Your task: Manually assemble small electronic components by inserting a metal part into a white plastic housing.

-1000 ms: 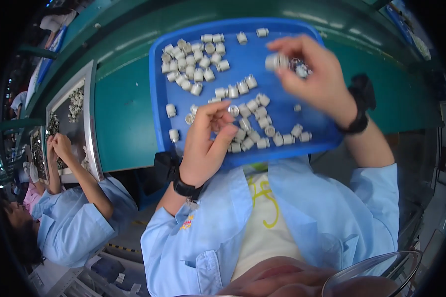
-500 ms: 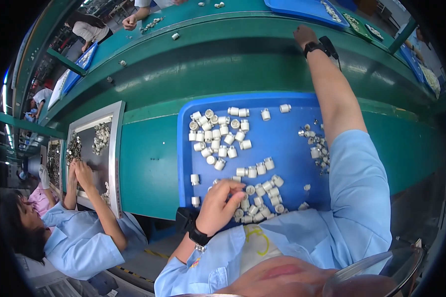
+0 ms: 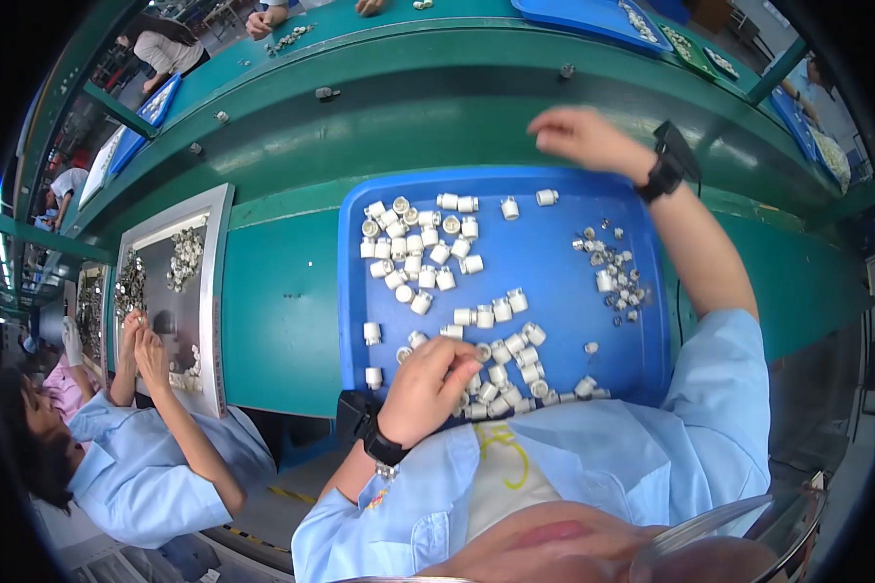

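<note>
A blue tray holds many small white cylindrical parts with narrower metallic ends. My left hand rests low over the tray, fingers curled and thumb pressed in. Its tips sit by a white part at the edge of the near cluster; what lies inside the fingers is hidden. Over the tray's far right rim hovers my right hand, slightly blurred, its fingers stretched out with no part visible in them. Small metal pieces lie loose on the tray's right side.
Beyond the tray runs a green ledge with a single part and another on it. At left, a co-worker's hands work over a metal-framed tray. Another person's hand is across the line. More blue trays stand far off.
My right hand has drawn back from the far green ledge toward the tray, and a part now shows on the ledge where it was. My left hand stays by the near cluster.
</note>
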Tool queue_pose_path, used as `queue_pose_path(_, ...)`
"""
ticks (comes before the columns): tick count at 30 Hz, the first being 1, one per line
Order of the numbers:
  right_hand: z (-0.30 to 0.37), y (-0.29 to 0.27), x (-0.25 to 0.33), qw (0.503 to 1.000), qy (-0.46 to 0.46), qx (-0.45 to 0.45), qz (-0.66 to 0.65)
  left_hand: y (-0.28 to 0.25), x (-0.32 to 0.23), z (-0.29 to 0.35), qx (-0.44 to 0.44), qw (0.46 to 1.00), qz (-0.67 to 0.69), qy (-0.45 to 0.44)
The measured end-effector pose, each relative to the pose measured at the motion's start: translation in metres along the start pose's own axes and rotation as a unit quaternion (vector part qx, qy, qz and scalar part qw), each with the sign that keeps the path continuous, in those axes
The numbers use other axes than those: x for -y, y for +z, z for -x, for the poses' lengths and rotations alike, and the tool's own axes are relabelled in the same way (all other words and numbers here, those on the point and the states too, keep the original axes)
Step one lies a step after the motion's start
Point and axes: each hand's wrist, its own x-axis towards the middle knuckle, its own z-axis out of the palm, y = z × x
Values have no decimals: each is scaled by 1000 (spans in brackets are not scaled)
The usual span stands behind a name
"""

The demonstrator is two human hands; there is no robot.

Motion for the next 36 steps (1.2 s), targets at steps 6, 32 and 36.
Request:
queue_pose_path(6,111,96,110,952,-76,-65,291,12,-13,80,-24,997,-37,56)
queue_pose_path(32,276,201,294,961,37,7,-275,51,-19,237,-43,902,430,-7)
queue_pose_path(36,304,206,301,978,-184,-60,-76,63,-30,229,64,861,504,-12)
